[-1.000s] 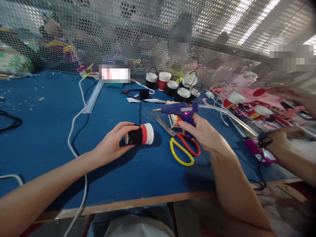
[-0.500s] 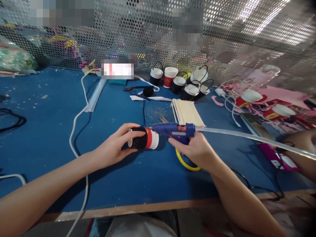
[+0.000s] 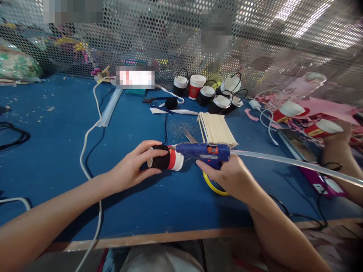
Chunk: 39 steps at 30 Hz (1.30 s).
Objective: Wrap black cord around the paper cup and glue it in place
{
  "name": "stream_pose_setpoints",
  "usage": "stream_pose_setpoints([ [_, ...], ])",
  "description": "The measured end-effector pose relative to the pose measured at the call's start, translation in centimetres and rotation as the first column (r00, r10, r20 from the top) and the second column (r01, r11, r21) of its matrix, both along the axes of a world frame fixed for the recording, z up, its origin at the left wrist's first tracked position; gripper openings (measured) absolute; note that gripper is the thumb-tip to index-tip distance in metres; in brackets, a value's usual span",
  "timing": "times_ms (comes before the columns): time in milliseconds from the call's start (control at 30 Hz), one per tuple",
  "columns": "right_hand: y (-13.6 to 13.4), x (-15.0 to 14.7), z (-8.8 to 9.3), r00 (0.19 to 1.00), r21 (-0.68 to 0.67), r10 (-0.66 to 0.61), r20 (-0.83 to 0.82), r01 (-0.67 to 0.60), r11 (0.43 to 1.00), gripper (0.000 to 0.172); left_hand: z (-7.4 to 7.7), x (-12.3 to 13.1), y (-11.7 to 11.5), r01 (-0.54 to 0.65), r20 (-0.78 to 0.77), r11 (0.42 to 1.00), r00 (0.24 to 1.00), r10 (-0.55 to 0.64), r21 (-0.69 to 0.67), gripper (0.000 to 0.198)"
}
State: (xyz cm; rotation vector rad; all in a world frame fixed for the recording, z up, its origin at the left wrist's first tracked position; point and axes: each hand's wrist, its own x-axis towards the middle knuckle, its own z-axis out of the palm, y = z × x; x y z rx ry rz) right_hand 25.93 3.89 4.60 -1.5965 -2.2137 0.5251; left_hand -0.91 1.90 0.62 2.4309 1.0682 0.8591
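My left hand [image 3: 136, 166] grips a paper cup [image 3: 178, 161] lying on its side on the blue table. Black cord or yarn covers the cup's near part, and a red band and white end show beyond it. A black strand leads up from the cup to a small black ball of yarn [image 3: 171, 104]. In my right hand [image 3: 235, 175] is a blue glue gun [image 3: 202, 152], its nozzle at the cup's wrapped edge. A long clear glue stick [image 3: 278, 160] runs out of its back. Scissors with a yellow handle [image 3: 212, 186] lie partly hidden under the right hand.
Several cups with black wrapping and handles [image 3: 205, 96] stand at the back, beside a red cup [image 3: 195, 88]. A bundle of wooden sticks [image 3: 217, 129] lies behind the glue gun. A white cable [image 3: 85, 147] crosses the left. Another person's arm [image 3: 340, 158] reaches in at right.
The glue gun and my right hand have shifted slightly right and down. My left hand still holds the cup. The other person's arm at the right has reached farther up toward the red cups.
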Motion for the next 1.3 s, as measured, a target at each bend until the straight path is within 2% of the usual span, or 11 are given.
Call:
stream_pose_setpoints([
  [167, 0.6, 0.5, 0.1, 0.993, 0.008, 0.106, 0.06, -0.107, 0.994, 0.037, -0.1, 0.1, -0.1, 0.013, -0.011, 1.0, 1.0, -0.013, -0.001, 0.037],
  [367, 0.3, -0.3, 0.3, 0.995, 0.074, 0.078, 0.068, -0.083, 0.994, 0.032, 0.0, 0.2, -0.3, 0.025, -0.027, 1.0, 0.999, -0.025, -0.005, 0.036],
  [567, -0.4, 0.0, 0.6, 0.983, 0.133, 0.064, 0.173, -0.087, 0.987, 0.036, -0.1, 0.1, -0.2, 0.02, -0.011, 1.0, 1.0, -0.02, -0.009, 0.037],
  [733, -0.6, 1.0, -0.1, 0.914, 0.284, 0.194, 0.356, -0.304, 0.909, 0.035, -0.2, 0.0, -0.1, 0.012, -0.006, 1.0, 1.0, -0.012, -0.014, 0.038],
  [933, -1.3, 0.7, -0.3, 0.947, 0.391, 0.119, 0.298, -0.234, 0.89, 0.033, -0.3, 0.0, -0.1, -0.002, 0.031, 1.0, 1.0, 0.003, -0.027, 0.041],
  [1033, -1.1, 1.4, -0.7, 0.889, 0.42, 0.185, 0.418, -0.37, 0.829, 0.026, -0.3, 0.0, -0.2, -0.012, 0.05, 0.999, 0.999, 0.014, -0.031, 0.042],
  [1133, -0.6, 2.5, -1.3, 0.815, 0.415, 0.257, 0.52, -0.503, 0.758, 0.035, -0.2, 0.1, 0.0, -0.028, 0.075, 0.999, 0.997, 0.031, -0.045, 0.042],
  [1300, -0.7, 2.9, -1.6, 0.813, 0.353, 0.312, 0.492, -0.514, 0.782, 0.033, -0.2, 0.2, 0.1, -0.039, 0.151, 0.995, 0.987, 0.053, -0.095, 0.042],
])
